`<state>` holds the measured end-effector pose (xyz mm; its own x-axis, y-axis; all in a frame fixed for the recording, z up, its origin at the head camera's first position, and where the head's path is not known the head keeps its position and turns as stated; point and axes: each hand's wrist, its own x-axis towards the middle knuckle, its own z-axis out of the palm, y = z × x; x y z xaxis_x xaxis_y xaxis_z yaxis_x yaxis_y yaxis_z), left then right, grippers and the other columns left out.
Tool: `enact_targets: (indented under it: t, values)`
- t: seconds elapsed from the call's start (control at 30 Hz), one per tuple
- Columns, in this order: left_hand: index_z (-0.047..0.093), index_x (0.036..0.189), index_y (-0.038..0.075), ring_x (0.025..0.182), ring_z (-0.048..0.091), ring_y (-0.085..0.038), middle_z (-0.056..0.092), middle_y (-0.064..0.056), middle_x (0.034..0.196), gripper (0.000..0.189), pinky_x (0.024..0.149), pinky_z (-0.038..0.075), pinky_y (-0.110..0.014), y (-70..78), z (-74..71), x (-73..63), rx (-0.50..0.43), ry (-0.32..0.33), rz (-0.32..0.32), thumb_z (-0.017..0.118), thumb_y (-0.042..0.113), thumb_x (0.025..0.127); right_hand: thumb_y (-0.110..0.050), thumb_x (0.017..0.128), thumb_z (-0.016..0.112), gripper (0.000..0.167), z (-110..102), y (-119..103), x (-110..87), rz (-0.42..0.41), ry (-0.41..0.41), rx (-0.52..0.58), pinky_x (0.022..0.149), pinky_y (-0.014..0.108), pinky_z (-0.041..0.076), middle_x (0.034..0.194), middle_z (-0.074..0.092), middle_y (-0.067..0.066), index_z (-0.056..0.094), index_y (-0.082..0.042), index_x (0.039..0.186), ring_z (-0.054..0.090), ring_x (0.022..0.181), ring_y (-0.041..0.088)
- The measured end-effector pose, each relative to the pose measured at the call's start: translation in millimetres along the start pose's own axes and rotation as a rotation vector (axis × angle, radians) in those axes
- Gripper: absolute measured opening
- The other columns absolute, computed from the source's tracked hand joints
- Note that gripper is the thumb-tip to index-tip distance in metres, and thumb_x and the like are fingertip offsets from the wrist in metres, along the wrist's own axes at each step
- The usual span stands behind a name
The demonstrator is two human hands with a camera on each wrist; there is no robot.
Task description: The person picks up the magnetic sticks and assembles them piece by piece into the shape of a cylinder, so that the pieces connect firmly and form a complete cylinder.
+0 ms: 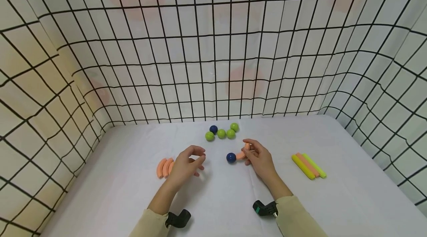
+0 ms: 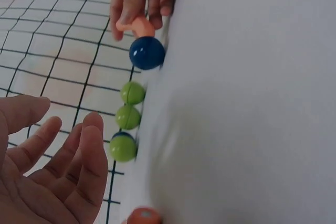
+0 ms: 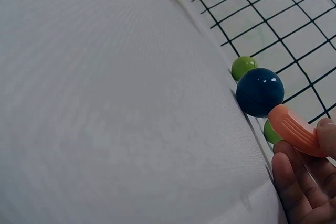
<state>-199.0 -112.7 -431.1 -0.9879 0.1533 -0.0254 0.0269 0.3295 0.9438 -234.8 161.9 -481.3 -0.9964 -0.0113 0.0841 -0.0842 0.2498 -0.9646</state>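
My right hand point(image 1: 261, 161) pinches a curved orange piece point(image 3: 296, 132) between thumb and fingers. One end of this piece meets a dark blue ball point(image 1: 231, 157) just left of the hand. Thumb and fingers cover part of the orange piece in the head view. To the left, my left hand point(image 1: 185, 164) hovers over the white table with relaxed, slightly bent fingers and nothing in its grasp. Partly behind it lie several curved orange pieces point(image 1: 161, 168), side by side.
Several green balls point(image 1: 221, 133) and another dark blue ball point(image 1: 213, 129) sit at the back of the table point(image 1: 133, 207). Three straight sticks, one yellow point(image 1: 303, 167), one orange and one lime, lie at the right. A black grid net point(image 1: 213, 63) surrounds the far side and flanks.
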Motion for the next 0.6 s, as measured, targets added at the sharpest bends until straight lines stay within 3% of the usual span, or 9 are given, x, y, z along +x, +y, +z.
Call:
enact_targets:
  t: [0.2, 0.37, 0.6]
  values:
    - [0.062, 0.124, 0.011, 0.074, 0.067, -0.022, 0.065, -0.006, 0.116, 0.029, 0.056, 0.055, -0.032, -0.7, -21.2, -6.2, 0.035, 0.03, -0.023, 0.067, 0.017, 0.096, -0.012, 0.1, 0.061, 0.037, -0.4, -0.4, 0.6, 0.02, 0.006, -0.014, 0.063, 0.023, 0.056, 0.114, 0.066, 0.016, 0.057, -0.016, 0.136, 0.064, 0.066, 0.012]
    - [0.062, 0.126, 0.014, 0.083, 0.066, -0.022, 0.064, -0.008, 0.123, 0.032, 0.072, 0.053, -0.032, 1.9, -44.5, -7.3, 0.093, 0.036, -0.011, 0.068, 0.02, 0.095, -0.014, 0.1, 0.06, 0.035, -0.4, -0.4, 1.0, 0.028, 0.019, -0.029, 0.063, 0.022, 0.056, 0.113, 0.068, 0.015, 0.058, -0.019, 0.135, 0.064, 0.068, 0.011]
    - [0.058, 0.133, 0.017, 0.099, 0.062, -0.024, 0.061, -0.013, 0.131, 0.039, 0.084, 0.049, -0.035, -3.5, -77.3, -13.9, 0.177, 0.056, -0.021, 0.067, 0.025, 0.096, -0.012, 0.1, 0.06, 0.035, 0.5, 0.1, 0.7, 0.031, 0.011, -0.035, 0.062, 0.022, 0.056, 0.113, 0.068, 0.015, 0.058, -0.017, 0.135, 0.064, 0.068, 0.012]
